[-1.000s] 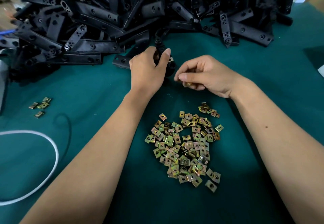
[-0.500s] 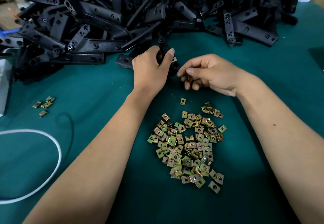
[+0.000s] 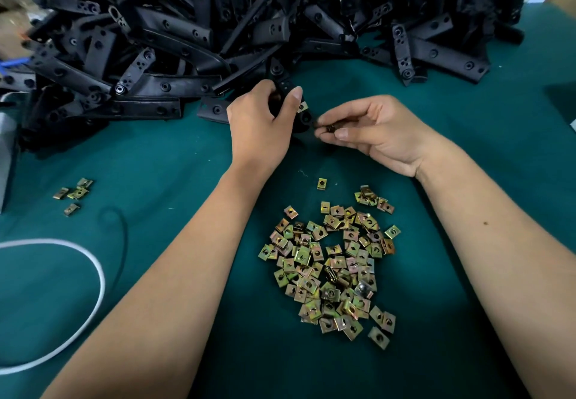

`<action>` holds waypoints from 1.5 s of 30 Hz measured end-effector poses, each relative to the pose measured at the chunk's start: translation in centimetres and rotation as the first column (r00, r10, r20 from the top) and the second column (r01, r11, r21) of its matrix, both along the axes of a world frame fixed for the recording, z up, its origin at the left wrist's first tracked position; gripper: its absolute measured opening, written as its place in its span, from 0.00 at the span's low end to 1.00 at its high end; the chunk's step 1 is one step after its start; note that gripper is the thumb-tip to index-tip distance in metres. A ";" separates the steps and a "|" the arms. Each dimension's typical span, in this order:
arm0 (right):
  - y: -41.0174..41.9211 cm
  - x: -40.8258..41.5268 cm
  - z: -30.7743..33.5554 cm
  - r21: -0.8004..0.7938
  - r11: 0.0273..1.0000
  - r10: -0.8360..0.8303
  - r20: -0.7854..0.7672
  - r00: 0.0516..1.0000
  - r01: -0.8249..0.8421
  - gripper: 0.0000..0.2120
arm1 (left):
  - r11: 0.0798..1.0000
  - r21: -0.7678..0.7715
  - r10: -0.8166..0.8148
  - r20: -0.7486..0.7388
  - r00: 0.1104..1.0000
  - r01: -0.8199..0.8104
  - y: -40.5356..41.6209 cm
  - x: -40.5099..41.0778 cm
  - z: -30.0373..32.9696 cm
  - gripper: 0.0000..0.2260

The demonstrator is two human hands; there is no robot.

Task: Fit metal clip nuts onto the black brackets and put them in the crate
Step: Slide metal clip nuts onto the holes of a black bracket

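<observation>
1. Head view, the step in hand: the left hand (image 3: 261,124) is gripping a black bracket (image 3: 304,119) at the near edge of the big pile, fingers and thumb curled round it. One clip nut (image 3: 302,107) is already sitting on the bracket just right of the thumb tip. The right hand (image 3: 374,130) is pinching another nut (image 3: 330,127) between thumb and fingertips, right up against the bracket's edge. So I'd say this is the fitting step, second nut going on.

2. Next move, my guess: the nut's open side needs lining up with the bracket edge, then a firm push while the left hand is bracing. It's dark in there, so I can't tell for sure whether the nut is touching the bracket yet.

3. Supplies: the heap of loose clip nuts (image 3: 333,261) is lying near, between the forearms, with one stray nut (image 3: 321,183) a bit farther off. The bracket pile (image 3: 187,40) is filling the far side of the green table (image 3: 467,305).

4. Other stuff: a few more nuts (image 3: 74,192) are lying off to the left, and a white cord (image 3: 78,252) is looping at near left.

5. In the way: nothing much is blocking the hands. No crate is showing anywhere, so the drop-off spot is out of frame.
</observation>
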State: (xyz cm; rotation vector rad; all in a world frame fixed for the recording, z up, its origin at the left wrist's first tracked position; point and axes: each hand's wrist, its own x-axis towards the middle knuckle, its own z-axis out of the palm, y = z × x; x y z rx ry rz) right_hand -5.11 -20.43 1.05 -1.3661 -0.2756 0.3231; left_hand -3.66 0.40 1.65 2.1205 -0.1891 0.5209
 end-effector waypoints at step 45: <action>2.2 0.2 -0.2 0.048 0.861 -0.500 0.269 0.823 0.507 0.06 | 0.925 0.326 -0.269 0.205 0.941 0.193 -1.1 -0.3 -0.2 0.10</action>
